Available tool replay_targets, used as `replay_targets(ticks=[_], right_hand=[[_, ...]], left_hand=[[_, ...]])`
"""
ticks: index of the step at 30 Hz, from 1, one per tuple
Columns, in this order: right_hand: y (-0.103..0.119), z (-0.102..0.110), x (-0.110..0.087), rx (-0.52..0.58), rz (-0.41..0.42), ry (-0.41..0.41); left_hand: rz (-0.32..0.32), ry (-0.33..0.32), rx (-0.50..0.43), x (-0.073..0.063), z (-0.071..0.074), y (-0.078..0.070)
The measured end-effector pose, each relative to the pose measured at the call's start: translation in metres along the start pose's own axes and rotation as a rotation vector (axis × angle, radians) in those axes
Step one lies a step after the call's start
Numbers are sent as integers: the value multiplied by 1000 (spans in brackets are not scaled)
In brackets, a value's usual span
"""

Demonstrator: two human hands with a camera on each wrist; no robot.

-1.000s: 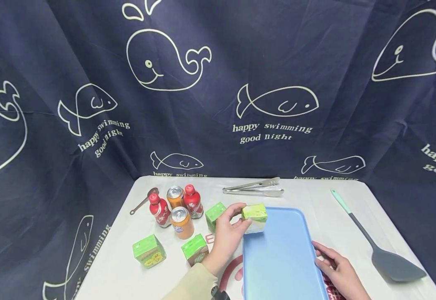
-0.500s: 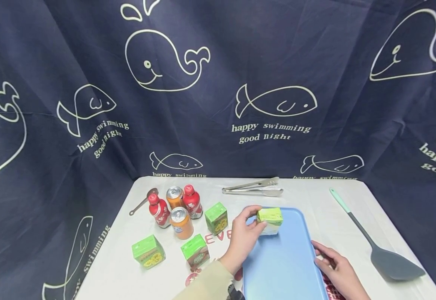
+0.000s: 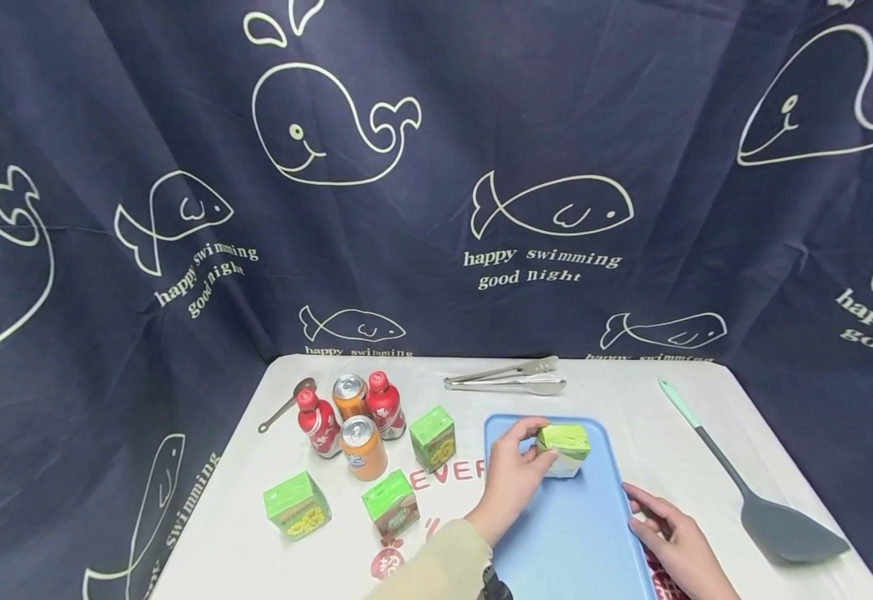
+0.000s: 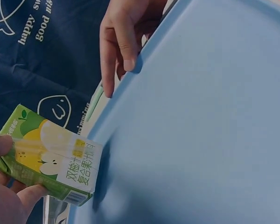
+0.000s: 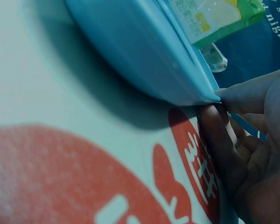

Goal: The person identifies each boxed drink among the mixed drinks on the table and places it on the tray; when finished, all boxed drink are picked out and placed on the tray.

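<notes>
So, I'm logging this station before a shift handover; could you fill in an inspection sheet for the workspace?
Surface: red-printed white table covering.
Job's things: green-and-yellow cardboard juice carton, held over the blue rectangular plastic tray; whether they touch is unclear.
Clutter: three green-topped box cartons, two orange metal cans, two red bottles, silver metal tongs, dark long-handled spoon, grey spatula with mint handle.
Hands: left hand holds the juice carton; right hand pinches the tray's right rim.
Cables: nothing seen.
Surroundings: dark blue fabric backdrop with white fish and whale drawings.
</notes>
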State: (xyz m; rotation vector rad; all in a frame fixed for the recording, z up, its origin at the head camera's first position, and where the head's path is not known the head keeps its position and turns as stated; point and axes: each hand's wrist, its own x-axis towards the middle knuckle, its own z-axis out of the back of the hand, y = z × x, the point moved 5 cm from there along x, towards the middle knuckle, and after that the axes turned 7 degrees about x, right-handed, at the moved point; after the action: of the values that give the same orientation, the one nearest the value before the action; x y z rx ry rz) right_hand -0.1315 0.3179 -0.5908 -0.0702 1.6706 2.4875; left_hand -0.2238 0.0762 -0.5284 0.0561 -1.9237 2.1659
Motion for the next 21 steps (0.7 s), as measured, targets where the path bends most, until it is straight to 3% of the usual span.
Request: replay_targets(ticks=[11,21], right_hand=[[2,0,0,-9,33,-16],[0,0,0,-22,66,-23]], left_hand=[[13,15,-36,4,-25,10],[14,9,-2,7,-31,12]])
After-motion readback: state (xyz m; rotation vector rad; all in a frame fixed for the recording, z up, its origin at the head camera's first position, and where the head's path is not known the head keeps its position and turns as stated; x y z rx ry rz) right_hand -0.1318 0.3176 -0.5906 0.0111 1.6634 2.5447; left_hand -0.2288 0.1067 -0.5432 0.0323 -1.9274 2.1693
